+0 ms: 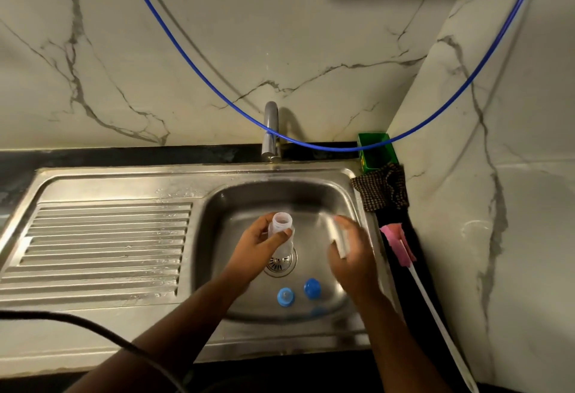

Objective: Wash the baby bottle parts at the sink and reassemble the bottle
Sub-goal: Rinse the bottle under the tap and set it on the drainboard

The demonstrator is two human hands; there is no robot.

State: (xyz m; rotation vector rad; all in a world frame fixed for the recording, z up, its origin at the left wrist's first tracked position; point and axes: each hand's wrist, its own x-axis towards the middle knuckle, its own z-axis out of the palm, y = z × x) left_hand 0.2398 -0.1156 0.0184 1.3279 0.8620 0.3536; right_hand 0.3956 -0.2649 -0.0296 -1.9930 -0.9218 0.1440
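My left hand grips a clear plastic baby bottle by its neck. The bottle is upright with its mouth open, over the drain of the steel sink. My right hand is blurred beside it to the right, with its fingers closed around a pale translucent piece that I cannot identify. On the basin floor near the front lie a light blue collar with a teat and a darker blue cap.
A tap stands behind the basin, and a ribbed drainboard lies to the left. On the right ledge are a green box, a checked cloth and a pink-headed bottle brush with a long white handle. A blue hose sags across the wall.
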